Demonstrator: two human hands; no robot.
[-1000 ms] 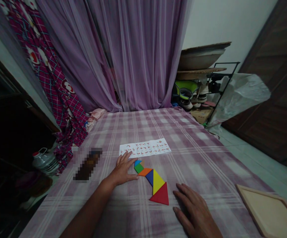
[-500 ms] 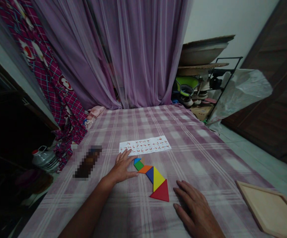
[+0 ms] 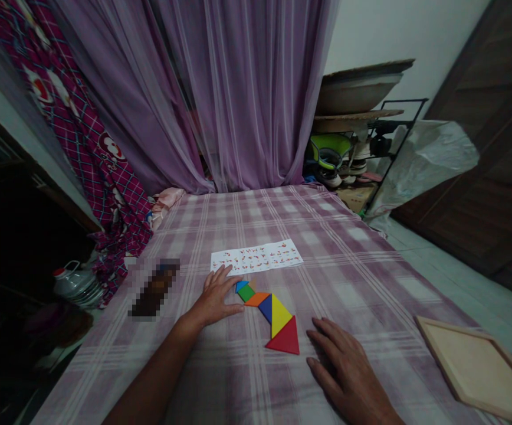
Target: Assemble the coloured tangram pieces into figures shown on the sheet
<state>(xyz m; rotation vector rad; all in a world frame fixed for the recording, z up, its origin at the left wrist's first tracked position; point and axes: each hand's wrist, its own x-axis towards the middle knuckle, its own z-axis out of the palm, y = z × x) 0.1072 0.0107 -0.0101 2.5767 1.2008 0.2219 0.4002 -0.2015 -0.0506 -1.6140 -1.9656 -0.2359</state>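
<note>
Flat on the checked cloth (image 3: pixel 371 260), a row of coloured puzzle pieces (image 3: pixel 271 313) is laid out just below a printed sheet (image 3: pixel 256 258). The left hand (image 3: pixel 215 300) is spread open beside the green piece (image 3: pixel 246 293), nothing gripped. The right hand (image 3: pixel 348 378) is rested open, palm down, near the red triangle (image 3: pixel 285 342). A wooden tray (image 3: pixel 477 372) is seen well apart at the right.

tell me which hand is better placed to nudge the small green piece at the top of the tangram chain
Left. The left hand lies flat right beside the green piece; the right hand rests lower, by the red triangle.
</note>
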